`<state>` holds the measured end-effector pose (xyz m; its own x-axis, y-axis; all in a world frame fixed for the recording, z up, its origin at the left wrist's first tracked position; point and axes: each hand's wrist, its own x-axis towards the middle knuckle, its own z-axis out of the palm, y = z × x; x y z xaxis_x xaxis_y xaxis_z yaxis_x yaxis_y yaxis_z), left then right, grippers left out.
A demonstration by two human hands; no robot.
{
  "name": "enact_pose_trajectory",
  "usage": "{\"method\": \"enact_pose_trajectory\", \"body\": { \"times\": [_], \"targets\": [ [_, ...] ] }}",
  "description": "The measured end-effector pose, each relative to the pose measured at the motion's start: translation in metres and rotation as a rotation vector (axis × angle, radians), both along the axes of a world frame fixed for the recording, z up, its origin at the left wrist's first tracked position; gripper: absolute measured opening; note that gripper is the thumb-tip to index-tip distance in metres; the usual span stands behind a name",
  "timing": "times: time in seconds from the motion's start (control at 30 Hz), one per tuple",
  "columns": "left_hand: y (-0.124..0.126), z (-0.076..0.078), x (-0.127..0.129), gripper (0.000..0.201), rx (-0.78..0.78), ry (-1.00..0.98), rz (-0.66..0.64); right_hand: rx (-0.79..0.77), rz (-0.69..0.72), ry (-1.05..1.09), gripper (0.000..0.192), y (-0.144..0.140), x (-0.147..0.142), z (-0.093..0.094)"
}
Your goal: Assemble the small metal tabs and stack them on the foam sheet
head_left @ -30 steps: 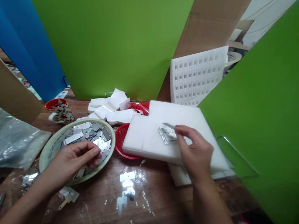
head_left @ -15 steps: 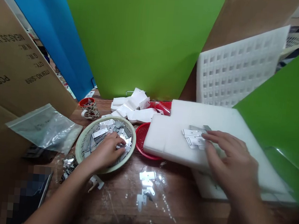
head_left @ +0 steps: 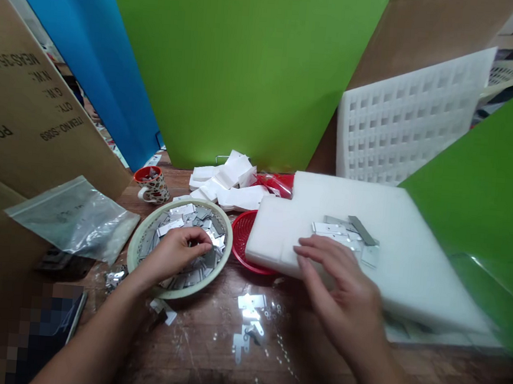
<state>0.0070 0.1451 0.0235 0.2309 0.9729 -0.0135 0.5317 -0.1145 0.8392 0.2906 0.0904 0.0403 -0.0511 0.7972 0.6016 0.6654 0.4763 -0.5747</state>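
My left hand (head_left: 181,251) is over a pale green basket (head_left: 133,259) filled with flat metal plates (head_left: 184,210). Its thumb and fingertips are pinched together on a small grey metal plate (head_left: 209,257), which hangs below them. My right hand (head_left: 342,281), fingers stretched and apart, hovers at the front edge of a thick white foam block (head_left: 412,245) and holds nothing. Just beyond its fingers, several metal plates (head_left: 331,228) lie on the foam, with a darker grey strip (head_left: 362,230) across them. The right hand partly hides these plates.
A red basket (head_left: 241,238) sits partly under the foam. On the wooden table (head_left: 199,353) are small metal parts (head_left: 250,316), a patterned mug (head_left: 154,190), white paper pieces (head_left: 235,181) and a clear plastic bag (head_left: 81,216). Green boards (head_left: 248,67) stand behind and at right.
My right hand has moved left and toward me, away from the plates on the foam, uncovering the grey strip. My left hand has lifted slightly and closed on a plate.
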Motion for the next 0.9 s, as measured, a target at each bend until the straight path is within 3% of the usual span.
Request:
{"method": "enact_pose_trajectory", "body": {
  "times": [0.13, 0.2, 0.4, 0.5, 0.6, 0.67, 0.77, 0.83, 0.9],
  "targets": [
    [-0.005, 0.007, 0.004, 0.014, -0.053, -0.471, 0.341, -0.146, 0.217, 0.153, 0.022, -0.009, -0.033, -0.006],
    [-0.01, 0.01, 0.011, 0.017, -0.101, -0.631, 0.411, -0.279, 0.269, 0.269, 0.024, -0.012, -0.049, -0.011],
    [-0.03, 0.015, 0.036, 0.018, -0.323, -0.787, 0.336, -0.756, 0.333, 0.822, 0.029, -0.008, -0.075, -0.017],
    [-0.035, 0.015, 0.039, 0.018, -0.376, -0.815, 0.305, -0.844, 0.328, 0.886, 0.026, -0.006, -0.074, -0.016],
    [-0.037, 0.014, 0.038, 0.021, -0.439, -0.835, 0.224, -0.679, 0.264, 0.681, 0.016, -0.007, -0.066, -0.017],
    [-0.038, 0.013, 0.038, 0.023, -0.502, -0.837, 0.165, -0.394, 0.239, 0.421, 0.013, -0.009, -0.059, -0.021],
    [-0.04, 0.01, 0.039, 0.019, -0.528, -0.82, 0.121, -0.029, 0.275, 0.128, 0.024, -0.011, -0.051, -0.026],
    [-0.041, 0.008, 0.04, 0.017, -0.488, -0.78, 0.111, -0.004, 0.261, 0.111, 0.028, -0.012, -0.048, -0.028],
    [-0.042, 0.006, 0.041, 0.017, -0.424, -0.718, 0.119, -0.136, 0.219, 0.216, 0.028, -0.013, -0.046, -0.029]
  ]
}}
